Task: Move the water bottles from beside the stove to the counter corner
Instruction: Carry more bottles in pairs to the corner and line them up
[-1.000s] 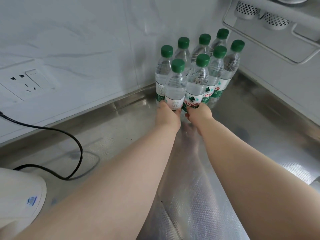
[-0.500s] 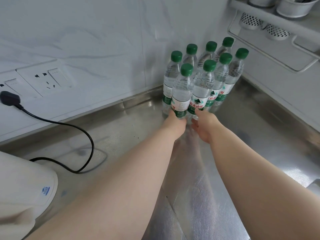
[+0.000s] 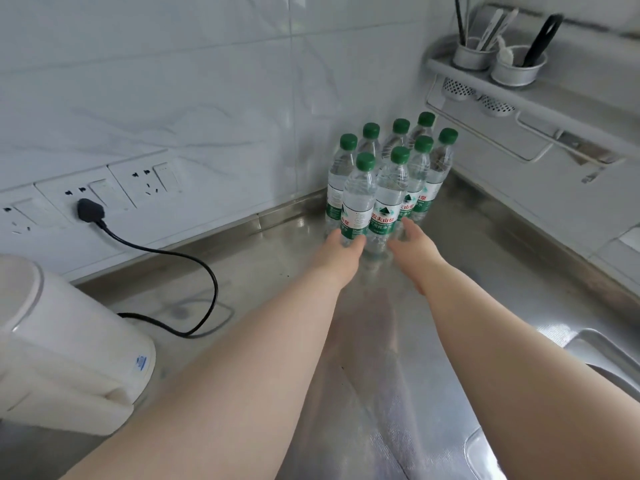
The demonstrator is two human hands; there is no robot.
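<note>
Eight green-capped water bottles point(image 3: 388, 178) stand clustered in the table point(image 3: 450, 271) corner, labels reading 农夫山泉. Our left hand point(image 3: 341, 249) touches the front-left bottle's base, grip state we cannot tell; right hand point(image 3: 414, 244) sits spread apart just beside the front-right one.

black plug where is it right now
In the head view the black plug sits in a wall socket at the left, above the white kettle, far left of the water bottles.
</note>
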